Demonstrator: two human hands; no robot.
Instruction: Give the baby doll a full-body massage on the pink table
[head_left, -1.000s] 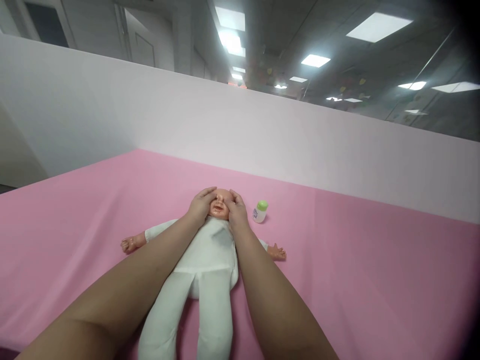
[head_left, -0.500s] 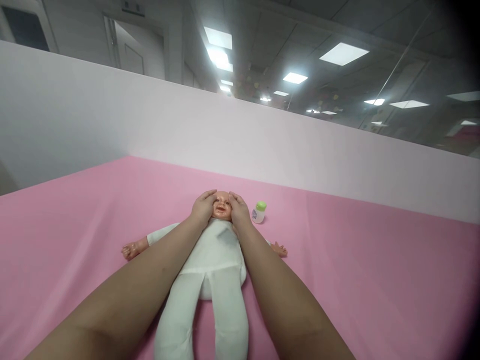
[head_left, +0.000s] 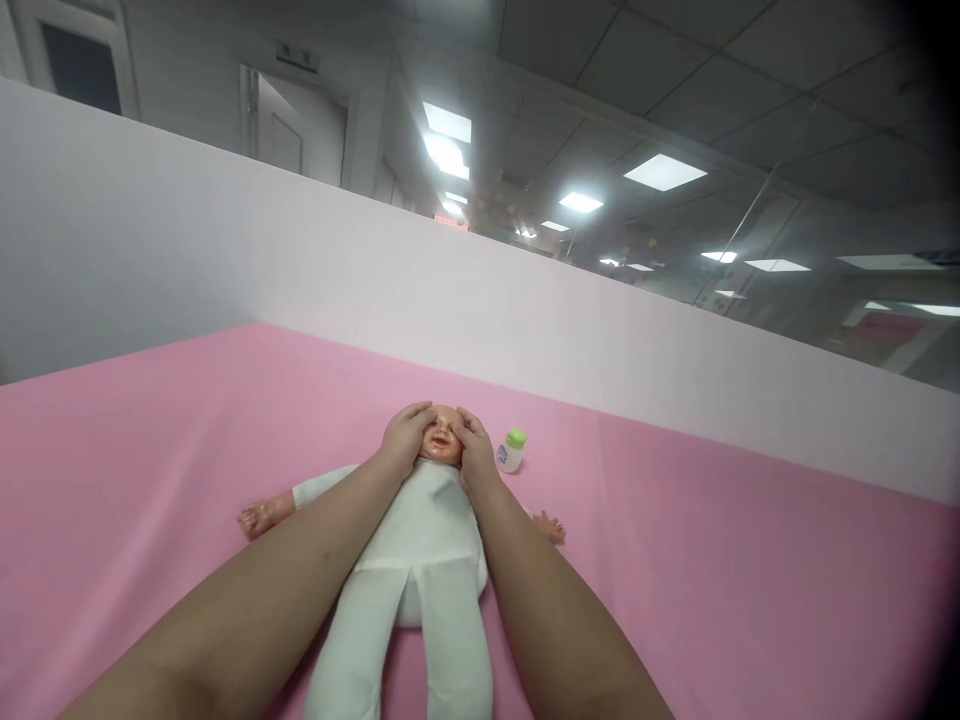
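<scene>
A baby doll (head_left: 420, 530) with a soft white cloth body lies on its back, its legs pointing toward me and its arms spread to both sides. My left hand (head_left: 407, 438) cups the left side of the doll's head, fingers curved along the temple. On the opposite side my right hand (head_left: 475, 448) is wrapped round the head in the same way, with fingers over the brow and cheek. Between them the doll's face (head_left: 442, 440) shows, while the sides of the head are hidden. Just right of my right hand stands a small clear bottle (head_left: 510, 458) with a green cap.
A pink cover (head_left: 690, 560) spreads under the doll, with soft wrinkles at the left. A pale raised wall (head_left: 450, 290) borders it at the back. Beyond it are a partly open door (head_left: 300, 130) and lit ceiling panels (head_left: 666, 172).
My view has tilted upward, so the doll, hands and bottle sit lower in the picture. Both hands stay on the doll's head, and the right fingers have shifted slightly over its face.
</scene>
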